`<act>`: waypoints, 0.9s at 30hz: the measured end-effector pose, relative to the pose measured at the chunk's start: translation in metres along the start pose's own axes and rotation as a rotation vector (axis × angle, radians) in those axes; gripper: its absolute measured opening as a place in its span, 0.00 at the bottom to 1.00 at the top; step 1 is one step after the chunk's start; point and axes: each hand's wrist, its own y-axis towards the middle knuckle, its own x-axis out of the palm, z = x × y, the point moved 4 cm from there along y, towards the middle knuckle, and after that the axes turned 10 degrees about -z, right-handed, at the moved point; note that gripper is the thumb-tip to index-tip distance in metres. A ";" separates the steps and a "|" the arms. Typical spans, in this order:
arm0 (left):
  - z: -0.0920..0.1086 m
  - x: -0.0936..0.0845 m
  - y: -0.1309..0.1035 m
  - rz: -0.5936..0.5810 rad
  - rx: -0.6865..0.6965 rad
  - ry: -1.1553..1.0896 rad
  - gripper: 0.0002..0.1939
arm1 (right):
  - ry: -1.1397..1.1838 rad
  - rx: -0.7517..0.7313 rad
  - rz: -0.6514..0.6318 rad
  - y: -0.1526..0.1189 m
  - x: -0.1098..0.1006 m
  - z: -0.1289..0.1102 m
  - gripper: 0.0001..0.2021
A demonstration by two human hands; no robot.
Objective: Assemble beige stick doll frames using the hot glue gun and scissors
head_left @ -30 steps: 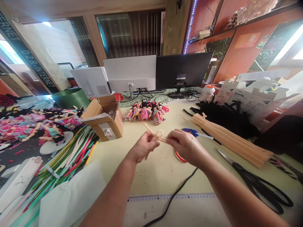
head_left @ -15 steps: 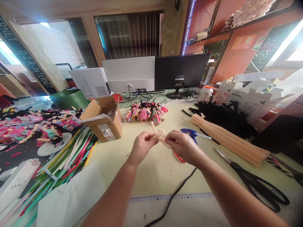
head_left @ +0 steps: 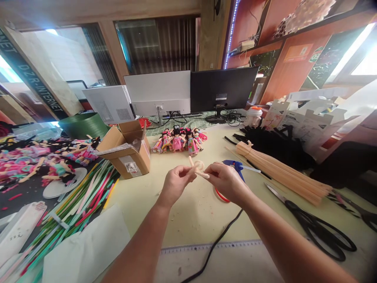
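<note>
Between my hands, above the middle of the table, is a pale peach pipe cleaner (head_left: pixel 200 166) bent into a coil with short ends sticking out. My left hand (head_left: pixel 178 181) pinches it from the left, fingertips and thumb pressed together. From the right, my right hand (head_left: pixel 226 179) has its fingers closed on the piece near its lower right end. Just behind the right hand lies a blue glue gun (head_left: pixel 236 164) with a glue stick in its back. A red ring-shaped thing (head_left: pixel 220 195) shows partly under that hand.
Several small dolls (head_left: pixel 177 141) stand at the back beside an open cardboard box (head_left: pixel 133 157). Coloured pipe cleaners (head_left: pixel 85 192) lie left; a peach bundle (head_left: pixel 279 171), black scissors (head_left: pixel 312 224) and a black pile (head_left: pixel 273 145) lie right. A black cable (head_left: pixel 219 245) crosses the front ruler (head_left: pixel 182 249).
My right fingers have shifted slightly along the pipe cleaner, and its lower right end now shows more. The left hand keeps its pinch. The whole view has shifted a little.
</note>
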 end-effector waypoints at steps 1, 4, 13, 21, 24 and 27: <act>0.001 0.000 -0.001 0.000 -0.004 0.006 0.18 | 0.001 0.006 0.003 0.000 0.000 0.000 0.11; 0.002 0.000 -0.002 0.010 -0.009 0.038 0.18 | 0.016 0.006 0.012 0.001 0.000 0.001 0.12; -0.005 -0.001 0.002 -0.051 -0.016 0.027 0.15 | 0.081 -0.019 0.062 0.001 0.002 -0.001 0.11; -0.001 0.002 0.000 -0.092 -0.008 0.034 0.18 | 0.098 -0.037 0.090 0.003 0.006 -0.002 0.11; 0.000 0.003 0.000 -0.114 -0.013 0.052 0.19 | 0.100 -0.045 0.094 0.004 0.008 -0.003 0.10; 0.000 0.005 -0.001 -0.130 -0.026 0.084 0.19 | 0.096 -0.049 0.102 0.004 0.009 -0.003 0.11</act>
